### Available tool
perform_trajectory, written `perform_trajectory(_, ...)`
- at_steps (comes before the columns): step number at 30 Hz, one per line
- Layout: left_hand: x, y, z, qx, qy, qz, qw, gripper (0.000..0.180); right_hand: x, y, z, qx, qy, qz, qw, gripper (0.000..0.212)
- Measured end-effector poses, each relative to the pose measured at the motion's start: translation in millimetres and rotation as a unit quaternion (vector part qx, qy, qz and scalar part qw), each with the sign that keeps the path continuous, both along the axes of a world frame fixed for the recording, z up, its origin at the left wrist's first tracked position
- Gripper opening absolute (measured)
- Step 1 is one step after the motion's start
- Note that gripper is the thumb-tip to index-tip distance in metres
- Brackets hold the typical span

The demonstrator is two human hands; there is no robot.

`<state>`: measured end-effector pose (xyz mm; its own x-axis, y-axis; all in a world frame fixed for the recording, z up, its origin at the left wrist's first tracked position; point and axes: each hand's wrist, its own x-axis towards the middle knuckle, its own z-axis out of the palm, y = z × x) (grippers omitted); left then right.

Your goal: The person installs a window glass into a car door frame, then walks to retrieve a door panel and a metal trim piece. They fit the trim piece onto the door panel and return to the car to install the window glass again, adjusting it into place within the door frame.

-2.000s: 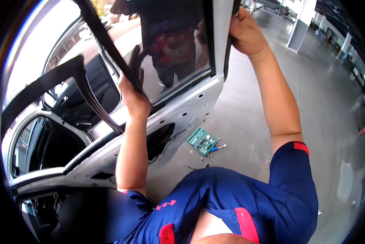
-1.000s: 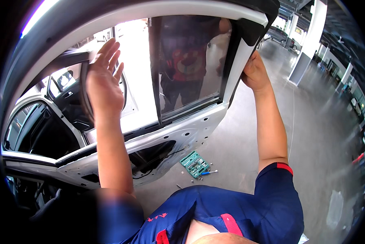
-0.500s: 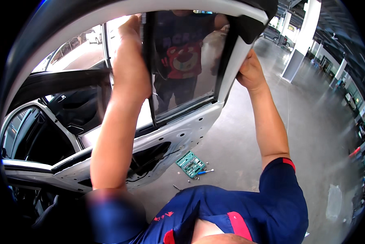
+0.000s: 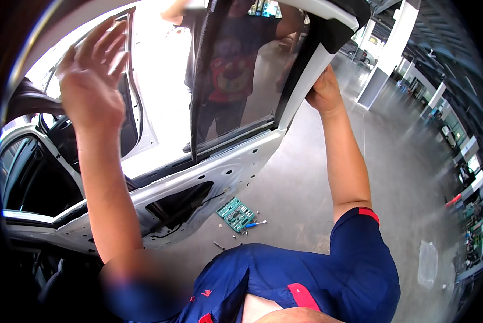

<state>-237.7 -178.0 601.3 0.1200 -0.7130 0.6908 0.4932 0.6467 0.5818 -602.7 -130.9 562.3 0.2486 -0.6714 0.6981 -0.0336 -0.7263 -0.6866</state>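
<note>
A white car door with its inner panel off stands in front of me, its window frame rising high. My left hand is raised at the left of the window opening, fingers spread, slightly blurred, with nothing seen in it. Beside its wrist runs a thick black rubber-like strip. My right hand grips the right edge of the door's window frame; its fingertips are hidden. Dark window glass fills the right part of the frame, bordered on its left by a black upright strip.
Through the glass a person in a dark shirt stands behind the door. A green socket set case lies on the grey floor, with a blue-handled tool and small loose parts around it. A white pillar rises at the right.
My left hand has come away from beside the upright strip and swung left, its fingers now spread. My right hand stays on the frame. The view has shifted slightly.
</note>
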Motion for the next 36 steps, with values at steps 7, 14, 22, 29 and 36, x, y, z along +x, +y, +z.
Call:
perform_trajectory(7,-81,35,2,-0.086,-0.173,0.159,0.968,0.034,14,-6,8,-0.002,-0.013,0.021,1.000,0.076)
perform_trajectory(14,-75,27,6,-0.138,-0.273,0.196,0.932,0.034,11,-4,0,0.008,-0.005,0.023,1.000,0.081)
perform_trajectory(22,-55,40,-5,-0.056,-0.084,-0.209,0.973,0.046,34,50,29,-0.149,-0.005,-0.127,0.981,0.060)
perform_trajectory(29,-54,17,-11,-0.345,-0.232,-0.125,0.901,0.051,104,84,62,-0.250,0.042,-0.321,0.913,0.094)
perform_trajectory(36,-83,27,-23,-0.267,-0.159,0.084,0.947,0.033,98,75,61,-0.278,0.051,-0.290,0.914,0.097)
